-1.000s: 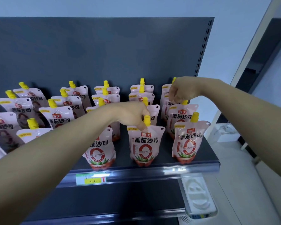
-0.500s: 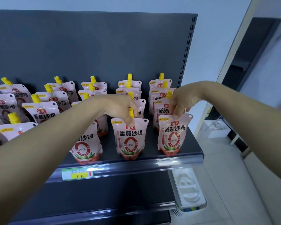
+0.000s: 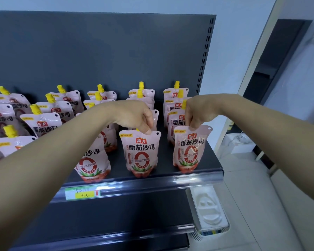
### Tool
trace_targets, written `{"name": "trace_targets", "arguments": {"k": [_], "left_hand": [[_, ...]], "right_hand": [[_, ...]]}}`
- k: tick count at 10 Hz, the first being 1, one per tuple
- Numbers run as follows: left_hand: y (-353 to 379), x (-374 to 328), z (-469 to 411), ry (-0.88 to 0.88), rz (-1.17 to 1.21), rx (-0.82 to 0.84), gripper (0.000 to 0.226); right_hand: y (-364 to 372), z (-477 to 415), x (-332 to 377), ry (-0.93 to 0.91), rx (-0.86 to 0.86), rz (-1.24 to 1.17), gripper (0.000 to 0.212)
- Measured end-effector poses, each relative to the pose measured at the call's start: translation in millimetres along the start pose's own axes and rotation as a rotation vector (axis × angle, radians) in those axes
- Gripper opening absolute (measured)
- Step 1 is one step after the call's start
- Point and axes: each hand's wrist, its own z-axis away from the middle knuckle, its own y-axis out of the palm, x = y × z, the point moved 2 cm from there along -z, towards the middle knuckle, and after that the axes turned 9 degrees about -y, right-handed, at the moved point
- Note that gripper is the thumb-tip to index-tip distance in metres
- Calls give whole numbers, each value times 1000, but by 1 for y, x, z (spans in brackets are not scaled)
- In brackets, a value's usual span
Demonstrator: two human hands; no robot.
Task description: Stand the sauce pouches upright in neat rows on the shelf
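We see both hands reaching over the near edge of the shelf (image 3: 170, 179), each at the top of a pouch in the near row. The left hand (image 3: 134, 117) has its fingers curled down and pinches the top of the middle pouch (image 3: 140, 154), whose spout is hidden under the fingertips. The right hand (image 3: 198, 112) likewise pinches the top of the right pouch (image 3: 188, 149), thumb and fingers closed on its upper edge and covering the cap. Both pouches stand roughly upright on their bases just behind the shelf's front rail, with a gap between them and their labels facing us. A left pouch (image 3: 92, 164) stands in the same near row, partly covered by the left forearm. Behind them the other pouches (image 3: 43, 122) stand in rows running to the far back panel (image 3: 98, 51), yellow caps up; those at the far left lean a little. A green and yellow price tag (image 3: 82, 193) sits in the rail below the left pouch. To the right, below the shelf, we see a white tray (image 3: 209, 212).
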Motion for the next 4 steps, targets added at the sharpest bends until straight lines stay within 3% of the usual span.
{"name": "trace_targets", "arguments": {"k": [3,4], "left_hand": [[-3,-7,3,13,18,-60,19],[-6,-8,6,15,4,-120,19]], "right_hand": [[0,0,7,-1,62,42,26],[-4,-2,8,22,-14,54,29]]}}
